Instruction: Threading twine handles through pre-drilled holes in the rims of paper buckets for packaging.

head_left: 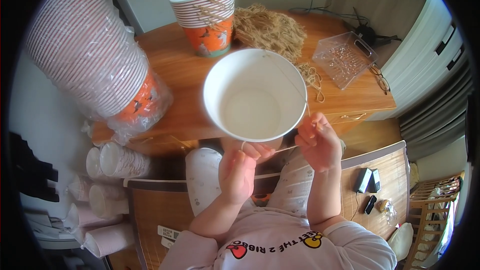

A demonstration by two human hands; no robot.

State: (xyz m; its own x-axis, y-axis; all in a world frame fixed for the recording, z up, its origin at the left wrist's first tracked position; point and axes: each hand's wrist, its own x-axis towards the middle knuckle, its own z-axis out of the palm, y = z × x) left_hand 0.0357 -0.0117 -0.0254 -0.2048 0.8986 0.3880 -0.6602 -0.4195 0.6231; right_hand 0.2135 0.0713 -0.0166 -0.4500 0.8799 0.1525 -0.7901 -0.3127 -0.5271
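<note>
A white-lined paper bucket (216,87) stands in front of me, its mouth tilted toward me. From its far inner rim a thin tan cord (286,148) crosses the mouth to my right hand, then stretches on to my left hand. My right hand (321,142) is closed with fingertips pinching the cord, just off the bucket's right rim. Below the near rim, my left hand (239,172) is closed on the cord's other stretch, thumb and fingers together. The exact grip at the fingertips is too small to make out.
Behind the bucket are a stack of orange-printed buckets (208,40) with cords and a tan cord pile (270,30). At right lie a clear tray (345,57) of small pieces and glasses (381,79). A plastic-wrapped bucket stack (90,45) leans at left; several wrapped rolls (107,240) lie below.
</note>
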